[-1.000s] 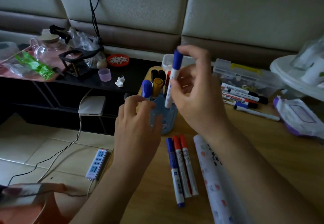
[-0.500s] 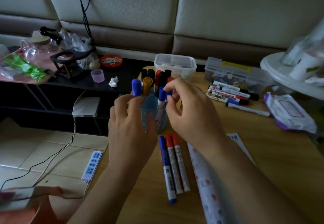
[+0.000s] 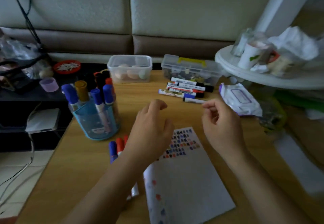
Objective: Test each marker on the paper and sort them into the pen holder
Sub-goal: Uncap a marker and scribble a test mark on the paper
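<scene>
2 hands hover over the far end of the paper (image 3: 189, 180), both empty. The left hand (image 3: 150, 131) has a slack grip, fingers loosely curled; the right hand (image 3: 222, 125) likewise, pinching nothing. Loose markers (image 3: 185, 89) lie beyond the paper, just past the right fingertips. The pen holder (image 3: 95, 120), full of capped markers, stands left of the paper on the desk (image 3: 70, 171).

The blue mesh holder (image 3: 95, 123) stands upright at the table's left edge. The standing markers (image 3: 96, 99) in it are cap-up, with blue, yellow, black and red caps. The white paper (image 3: 189, 180) lies near centre, its left edge curled and its far end covered in rows of coloured test marks (image 3: 180, 143). Far markers (image 3: 185, 90) lie side by side right of centre. Near markers (image 3: 116, 147), blue- and red-capped, lie just in front of the holder, partly hidden.
</scene>
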